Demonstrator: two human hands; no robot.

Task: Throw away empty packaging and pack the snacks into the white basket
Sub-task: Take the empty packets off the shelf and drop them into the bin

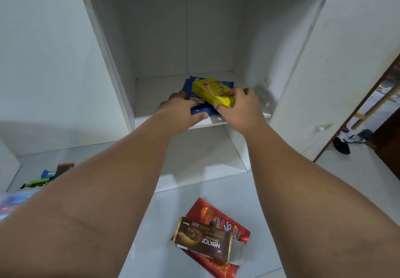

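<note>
Two hands are inside the white cabinet, both at the pile of snacks on its upper shelf. Your right hand grips the near end of the yellow snack box, fingers curled over its top and the thumb against its near corner; the box lies tilted across the pile with its far end pointing toward the back wall. Your left hand is just beside it, fingers curved over the blue packets under the box and the thumb pressed along their near edge at the front lip of the shelf. More blue wrapping shows behind the box, deeper in. The compartment below the shelf is partly hidden by your forearms. On the floor in front of the cabinet a brown Nextar brownies box lies flat on top of a red foil packet, touching it. Well apart, at the left past your left forearm, a few loose wrappers in blue, green and orange lie together. At the right edge, dark sandals sit near an open doorway.
</note>
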